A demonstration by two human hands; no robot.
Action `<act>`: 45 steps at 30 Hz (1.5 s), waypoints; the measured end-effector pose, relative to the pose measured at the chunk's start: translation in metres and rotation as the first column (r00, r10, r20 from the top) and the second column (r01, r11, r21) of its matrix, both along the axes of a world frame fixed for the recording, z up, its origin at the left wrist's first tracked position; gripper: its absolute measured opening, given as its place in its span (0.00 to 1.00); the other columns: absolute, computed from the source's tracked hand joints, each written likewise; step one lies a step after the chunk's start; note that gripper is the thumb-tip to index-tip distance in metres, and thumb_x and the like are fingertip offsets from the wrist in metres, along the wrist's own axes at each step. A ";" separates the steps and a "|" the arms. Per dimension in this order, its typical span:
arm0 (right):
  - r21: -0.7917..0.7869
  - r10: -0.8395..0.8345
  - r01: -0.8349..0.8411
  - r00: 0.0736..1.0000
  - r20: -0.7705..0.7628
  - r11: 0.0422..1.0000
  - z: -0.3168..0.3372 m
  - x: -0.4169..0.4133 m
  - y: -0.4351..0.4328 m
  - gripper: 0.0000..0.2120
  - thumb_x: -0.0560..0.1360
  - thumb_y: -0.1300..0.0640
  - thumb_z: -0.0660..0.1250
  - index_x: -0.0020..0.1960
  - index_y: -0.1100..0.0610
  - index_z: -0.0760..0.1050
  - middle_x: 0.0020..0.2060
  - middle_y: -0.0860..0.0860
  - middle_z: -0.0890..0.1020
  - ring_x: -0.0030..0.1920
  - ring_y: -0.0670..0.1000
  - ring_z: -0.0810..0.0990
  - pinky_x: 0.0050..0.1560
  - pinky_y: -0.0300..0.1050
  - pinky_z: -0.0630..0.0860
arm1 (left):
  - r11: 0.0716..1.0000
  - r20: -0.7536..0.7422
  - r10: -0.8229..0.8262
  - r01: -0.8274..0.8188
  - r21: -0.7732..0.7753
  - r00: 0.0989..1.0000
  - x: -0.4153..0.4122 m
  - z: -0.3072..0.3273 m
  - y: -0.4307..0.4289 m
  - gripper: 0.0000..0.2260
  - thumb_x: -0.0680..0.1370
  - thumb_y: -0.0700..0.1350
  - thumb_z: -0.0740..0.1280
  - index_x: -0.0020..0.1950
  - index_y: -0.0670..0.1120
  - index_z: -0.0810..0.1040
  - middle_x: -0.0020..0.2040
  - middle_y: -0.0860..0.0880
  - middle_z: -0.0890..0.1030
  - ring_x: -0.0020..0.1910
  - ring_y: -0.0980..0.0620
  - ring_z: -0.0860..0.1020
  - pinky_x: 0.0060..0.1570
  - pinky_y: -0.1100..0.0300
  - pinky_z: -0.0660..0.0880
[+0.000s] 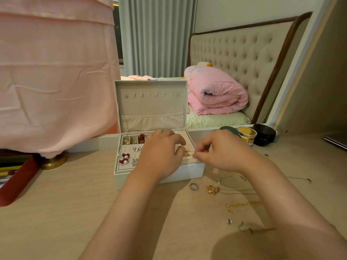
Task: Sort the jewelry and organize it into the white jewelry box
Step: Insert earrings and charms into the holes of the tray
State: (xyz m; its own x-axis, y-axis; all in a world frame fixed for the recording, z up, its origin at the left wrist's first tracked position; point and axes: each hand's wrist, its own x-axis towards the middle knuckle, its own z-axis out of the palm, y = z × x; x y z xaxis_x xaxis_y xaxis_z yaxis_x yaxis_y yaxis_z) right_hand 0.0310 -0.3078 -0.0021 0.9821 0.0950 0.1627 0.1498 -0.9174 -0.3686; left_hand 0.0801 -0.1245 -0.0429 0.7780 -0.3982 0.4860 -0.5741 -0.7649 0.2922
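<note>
Nearest, on the right of the wooden surface (56,212): loose jewelry. A small silver piece (229,221) lay just left of a thin dark chain (251,229), with a gold chain (242,205) beyond them. Further in were a gold flower-shaped piece (213,189) and, beside it, a silver ring (194,186), both just in front of the box. A thin silver chain (225,178) was behind those.

Both forearms reached in from the bottom edge. The left hand (159,152) was over the box tray, fingers (176,139) curled down, thumb tip at a gold ring (185,152) in the right-hand section. Couldn't tell if it gripped anything. The right hand (223,151) was at the box's right edge, fingers (201,147) bunched against the thumb in a pinch. Whatever was between them was too small to see.

The white jewelry box (157,178) sat mid-surface with its lid (150,104) upright. In the tray were red bow pearl earrings (124,158) at front left, silver studs (137,148) behind them, and gold pieces (129,141) and a red item (142,138) in the back compartments.

Behind and to the right were a gold jar (247,135) and a black jar (263,134). Pink cloth (56,72) hung at left. Far back: a bed with a folded pink quilt (216,91), a tufted headboard (244,53) and a curtain (155,34).
</note>
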 end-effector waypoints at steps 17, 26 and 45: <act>-0.253 0.129 -0.191 0.962 -0.242 0.948 -0.028 -0.020 0.023 0.04 0.72 0.52 0.71 0.43 0.46 0.84 0.35 0.41 0.82 0.38 0.43 0.79 0.39 0.39 0.75 | 0.989 -0.090 -0.147 0.145 -0.020 0.985 -0.023 -0.003 0.003 0.09 0.77 0.44 0.65 0.52 0.55 0.81 0.45 0.59 0.77 0.47 0.58 0.71 0.47 0.57 0.73; 0.700 0.104 -0.025 0.992 -0.070 0.714 -0.008 -0.016 0.001 0.05 0.77 0.60 0.71 0.45 0.57 0.86 0.32 0.49 0.84 0.26 0.44 0.70 0.27 0.34 0.67 | 0.846 -0.405 -0.353 0.104 -0.522 0.843 -0.025 0.008 0.007 0.04 0.79 0.44 0.70 0.49 0.51 0.85 0.38 0.60 0.83 0.35 0.67 0.77 0.35 0.71 0.71; 0.259 0.001 -0.037 0.991 0.137 0.965 -0.005 0.055 0.012 0.03 0.75 0.53 0.75 0.47 0.46 0.86 0.38 0.39 0.84 0.38 0.36 0.78 0.43 0.40 0.76 | 0.987 -0.287 0.020 -0.066 -0.149 0.958 0.017 0.022 0.006 0.07 0.80 0.54 0.66 0.54 0.57 0.82 0.45 0.59 0.82 0.47 0.56 0.79 0.47 0.56 0.76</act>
